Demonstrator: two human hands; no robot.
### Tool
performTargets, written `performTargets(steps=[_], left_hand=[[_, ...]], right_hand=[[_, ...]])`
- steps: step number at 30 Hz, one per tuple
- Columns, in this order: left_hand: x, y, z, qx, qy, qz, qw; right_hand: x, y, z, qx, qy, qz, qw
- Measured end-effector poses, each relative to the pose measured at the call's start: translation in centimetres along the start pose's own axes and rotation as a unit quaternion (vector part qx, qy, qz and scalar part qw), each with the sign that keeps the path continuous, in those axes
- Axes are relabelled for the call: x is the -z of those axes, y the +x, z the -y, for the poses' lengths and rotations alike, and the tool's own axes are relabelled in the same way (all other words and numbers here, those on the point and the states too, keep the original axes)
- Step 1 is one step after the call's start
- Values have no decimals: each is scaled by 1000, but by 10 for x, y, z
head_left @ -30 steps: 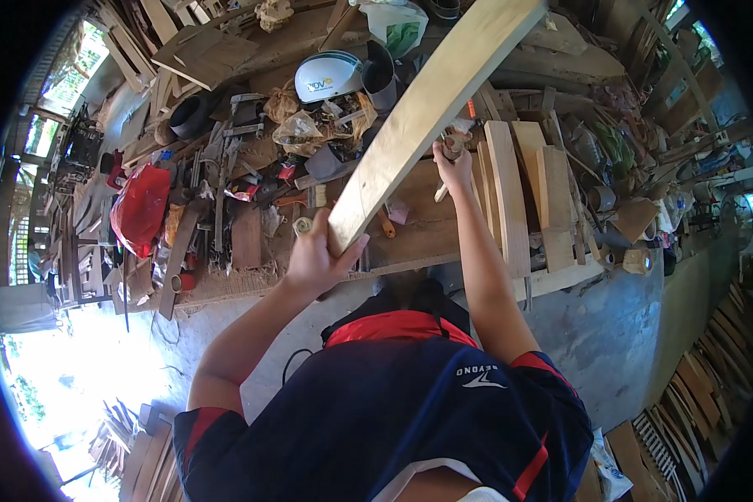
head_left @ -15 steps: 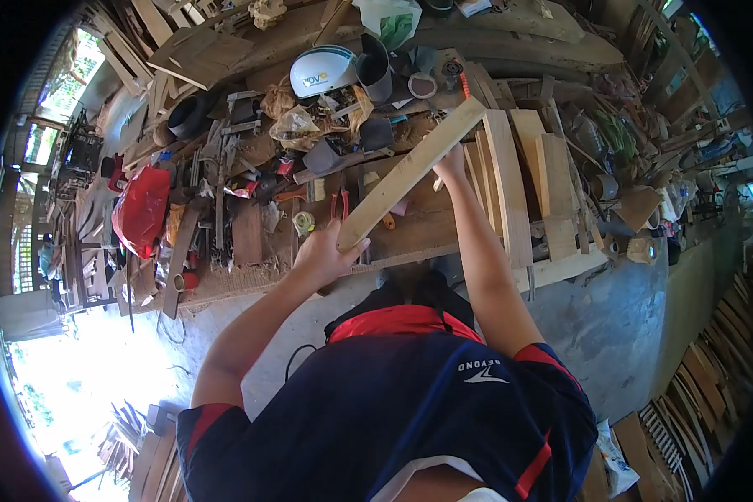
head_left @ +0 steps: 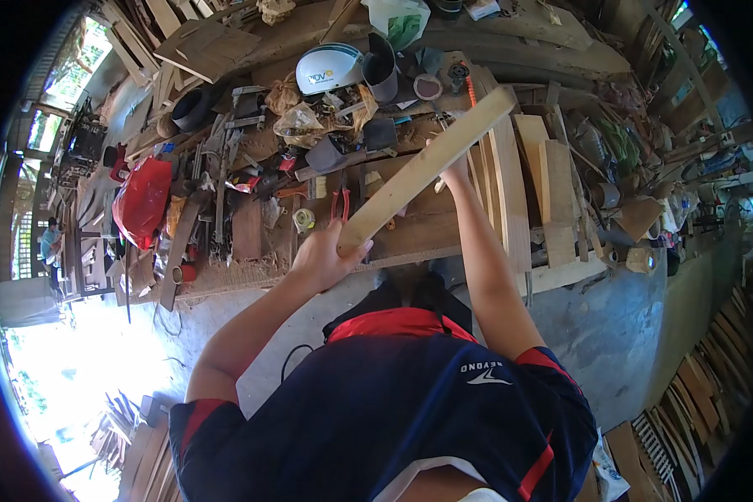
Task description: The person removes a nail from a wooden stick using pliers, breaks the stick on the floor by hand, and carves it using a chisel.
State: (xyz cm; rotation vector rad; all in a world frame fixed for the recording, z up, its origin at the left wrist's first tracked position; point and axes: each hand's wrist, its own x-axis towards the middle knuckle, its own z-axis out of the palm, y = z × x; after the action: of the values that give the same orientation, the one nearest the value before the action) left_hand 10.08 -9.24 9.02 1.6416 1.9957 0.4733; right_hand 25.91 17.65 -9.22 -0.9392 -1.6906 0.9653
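Note:
A pale wooden board (head_left: 431, 171) slants from lower left to upper right above the workbench (head_left: 309, 268). My left hand (head_left: 325, 255) is wrapped round its lower end, thumb on the near side. My right hand (head_left: 454, 163) is beside and partly behind the board's upper half; its fingers are mostly hidden, and what they hold, if anything, cannot be made out. Red-handled pliers (head_left: 340, 202) and a roll of tape (head_left: 304, 219) lie on the bench near my left hand. More boards (head_left: 510, 192) lie to the right of my right hand.
A white helmet (head_left: 328, 69), a dark cup (head_left: 380, 75) and plastic bags stand at the back of the bench. A red bag (head_left: 142, 203) is at the left. Scrap wood and tools crowd both sides. A person (head_left: 50, 243) is far off at the left edge.
The board's upper end has dropped from high near the camera toward the bench, then risen slightly. My left hand keeps hold of its lower end. The small round object earlier at my right hand is no longer visible there.

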Motion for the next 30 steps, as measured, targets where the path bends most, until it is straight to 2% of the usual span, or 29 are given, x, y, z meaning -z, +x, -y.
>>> performTargets(steps=[1,2,4,5,7,8,9,11,12,13,15,16,17,19,21,23,25,26,27,29,30], left_hand=[[15,-1,-13,1,1,-1,1000],[30,-1,-30,-12,-44,-41,998],[39,-1,-42,-47,-113,-120,985],[31,-1,-34,-47,-112,-122,985],[-3,3,-2,4,-139,-81,987],[-13,6,2,52,-41,-47,997],[-16,7,9,52,-41,-46,997],[-11,6,5,87,-28,23,996],[-6,2,2,80,-61,1,995],[9,1,-12,82,-62,0,995],[33,-2,-33,20,-82,-67,994],[34,-2,-35,-16,-117,-107,987],[26,-1,-31,-16,-117,-108,987],[-7,1,-10,-2,-225,-132,965],[-27,6,8,86,8,-15,996],[-28,7,12,122,-19,54,991],[-11,0,2,97,-37,27,994],[3,-4,-6,70,-52,5,996],[14,-6,-13,75,-52,6,996],[29,-10,-23,40,-75,-73,994],[30,-9,-20,30,-48,-98,994]], right_hand=[[4,-1,15,57,-66,-38,995],[7,1,25,57,-65,-38,996],[13,-1,36,-88,-9,44,995],[12,-1,35,-86,-8,45,995],[10,0,33,-121,37,34,991],[11,-1,34,-89,52,29,994],[11,-2,34,-90,52,28,994],[14,-4,29,-65,-39,39,996],[10,-5,28,-11,-38,-18,999],[9,-3,23,-10,-38,-16,999],[6,-1,11,-124,78,13,989],[11,-1,22,-144,60,17,988],[11,0,21,-143,61,18,988],[12,2,17,-137,60,24,988],[14,-1,6,-103,18,37,994],[12,-20,-2,-69,-24,55,996],[7,-44,-6,-183,27,20,983],[3,-49,-12,-144,29,29,989],[0,-53,-19,-147,31,32,988],[1,-59,-17,-102,-15,61,993],[0,-59,-16,-99,-1,36,994]])
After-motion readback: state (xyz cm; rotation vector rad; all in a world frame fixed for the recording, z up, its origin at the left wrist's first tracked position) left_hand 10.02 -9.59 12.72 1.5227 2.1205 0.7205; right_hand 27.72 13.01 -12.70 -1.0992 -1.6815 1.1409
